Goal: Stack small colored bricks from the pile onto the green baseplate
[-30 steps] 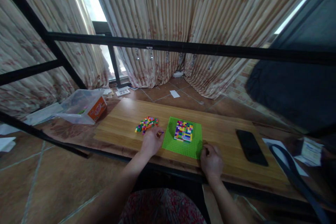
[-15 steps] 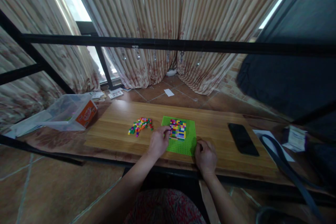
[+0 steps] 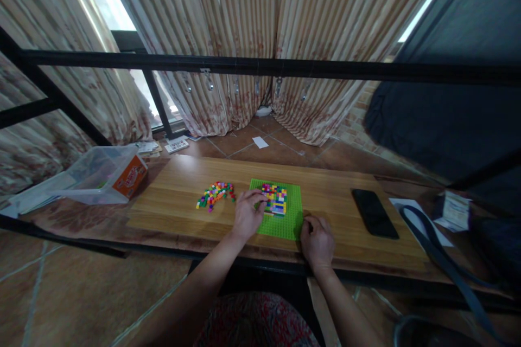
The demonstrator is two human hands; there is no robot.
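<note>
On the wooden board lies a green studded baseplate (image 3: 293, 227), with a block of small multicoloured toy bricks (image 3: 277, 199) built up on it. My left hand (image 3: 248, 214) reaches over the plate's left edge, thumb and forefinger closed in a pinch at the left side of the built block. Whatever sits between those fingertips is too small to make out. Curled into a loose fist, my right hand (image 3: 318, 243) rests on the board against the plate's right edge, with no brick showing in it. Loose bricks (image 3: 215, 194) of several colours lie in a pile left of the plate.
A black phone (image 3: 374, 213) lies on the board's right part. At the left stands a clear plastic box (image 3: 95, 176) with an orange label. A dark strap (image 3: 431, 241) and papers are at the right end. A black metal rail (image 3: 244, 65) crosses beyond the board (image 3: 175, 184).
My left hand's fingers have shifted slightly and its forefinger has straightened over the left edge of the built bricks. The right hand stays in place. The whole view has shifted slightly.
</note>
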